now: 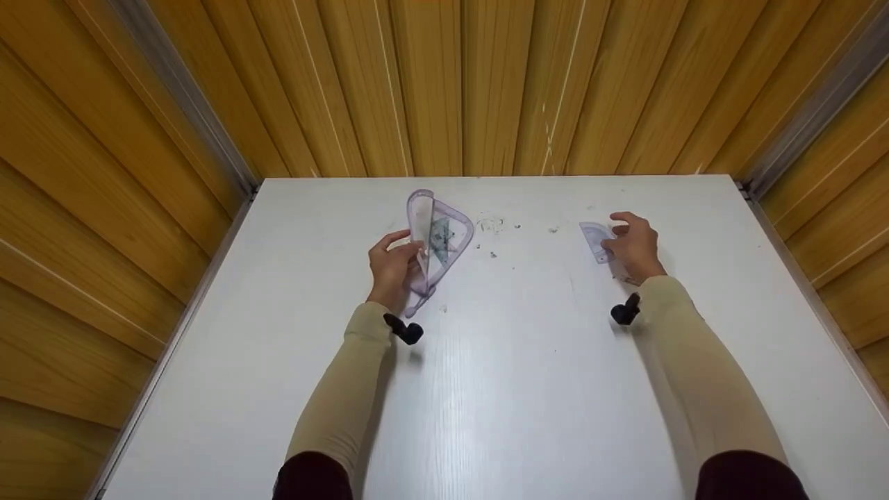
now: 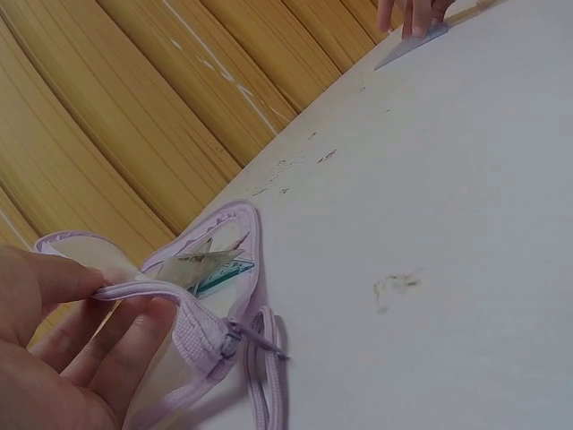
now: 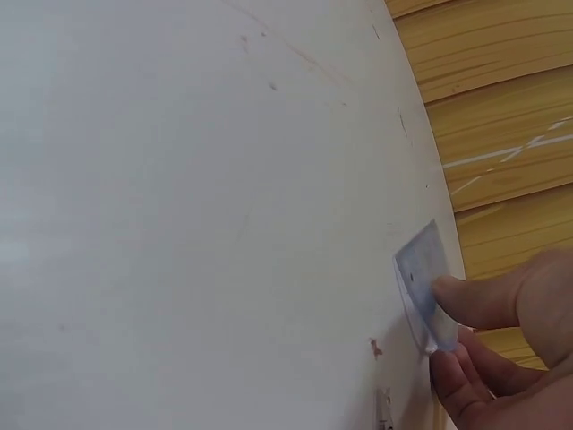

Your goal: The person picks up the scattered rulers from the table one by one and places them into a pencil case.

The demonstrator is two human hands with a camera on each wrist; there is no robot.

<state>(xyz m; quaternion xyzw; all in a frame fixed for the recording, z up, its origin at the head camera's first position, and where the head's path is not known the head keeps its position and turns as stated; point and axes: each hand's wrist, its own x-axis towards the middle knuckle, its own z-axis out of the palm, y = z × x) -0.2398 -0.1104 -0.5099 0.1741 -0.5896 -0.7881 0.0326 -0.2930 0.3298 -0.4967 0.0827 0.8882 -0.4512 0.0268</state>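
My left hand (image 1: pixel 394 267) pinches the edge of a clear zip pouch with lilac trim (image 1: pixel 458 258), toward the left of the table. The pouch's mouth gapes in the left wrist view, and a lilac strap (image 2: pixel 273 376) hangs at its zip end. Inside the pouch lie a green set square (image 2: pixel 224 278) and other thin, pale pieces, partly hidden. Over on the right, my right hand (image 1: pixel 635 246) pinches a clear bluish protractor (image 1: pixel 594 239) between thumb and fingers. The right wrist view shows this protractor (image 3: pixel 428 273) tilted up from the table, its near end covered by fingers.
The white table (image 1: pixel 500 389) carries dark smudges (image 1: pixel 492 224) near its middle. A small, narrow object or mark (image 3: pixel 385 408), too unclear to name, lies beneath my right hand. Yellow wood-patterned panels (image 1: pixel 444 90) stand behind and at both sides.
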